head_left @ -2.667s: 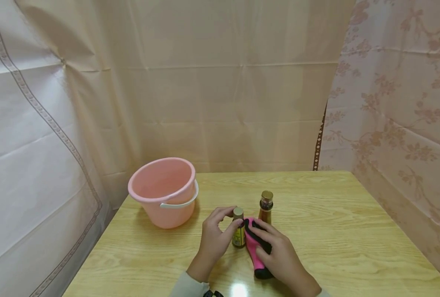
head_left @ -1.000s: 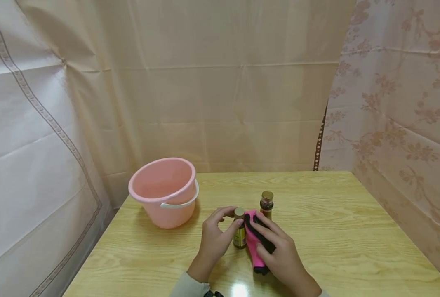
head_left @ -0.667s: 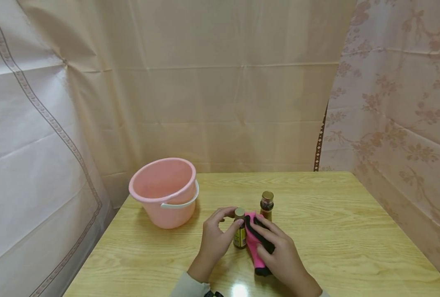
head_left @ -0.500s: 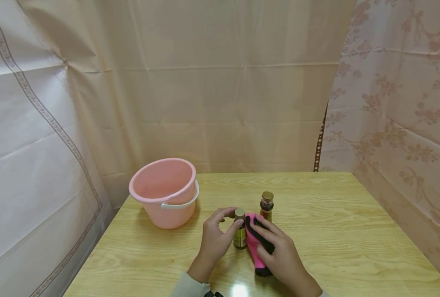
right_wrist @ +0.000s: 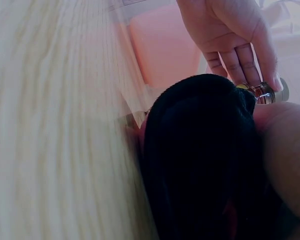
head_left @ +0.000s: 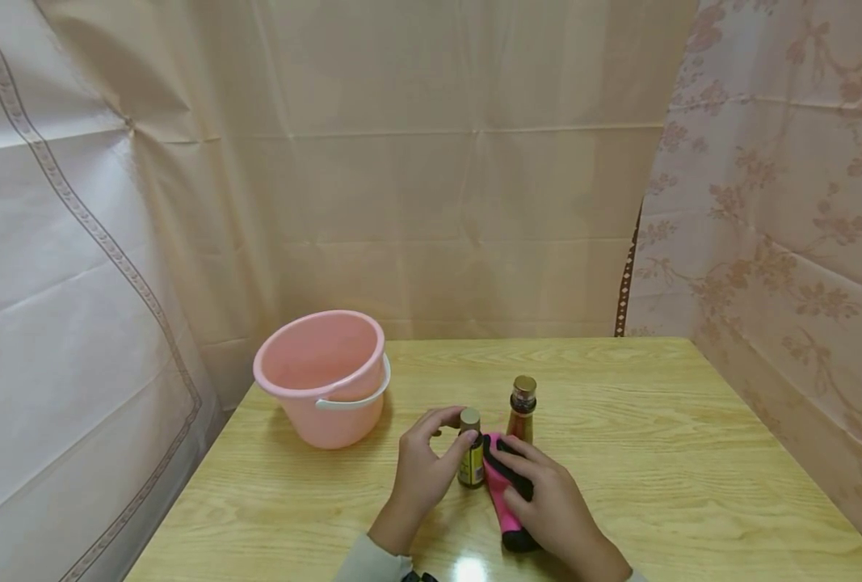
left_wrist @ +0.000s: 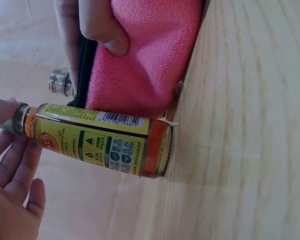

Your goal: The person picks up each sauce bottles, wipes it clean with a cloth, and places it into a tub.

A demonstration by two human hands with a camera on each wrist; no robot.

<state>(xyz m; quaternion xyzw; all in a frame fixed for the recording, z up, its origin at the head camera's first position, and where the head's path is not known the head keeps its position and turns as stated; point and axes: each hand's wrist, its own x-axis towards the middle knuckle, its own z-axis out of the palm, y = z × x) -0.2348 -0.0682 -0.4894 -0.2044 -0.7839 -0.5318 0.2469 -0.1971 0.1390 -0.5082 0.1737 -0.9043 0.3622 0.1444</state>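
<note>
The left hand point(head_left: 425, 462) pinches the cap point(head_left: 469, 417) of a yellow-labelled glass bottle point(left_wrist: 100, 137) between thumb and fingers; the bottle stands upright, midway between the left and right edges of the wood-grain surface point(head_left: 641, 436). The right hand point(head_left: 550, 497) grips a pink plush cloth point(left_wrist: 150, 65) with black trim, just beside that bottle on its right. Beyond the cloth, nearer the far edge, a gold-capped bottle point(head_left: 521, 424) stands upright, partly hidden. Near the far left corner stands a pink bucket point(head_left: 336, 424), its white handle point(head_left: 354, 403) lowered. A beige curtain point(head_left: 431, 202) hangs behind the far edge.
</note>
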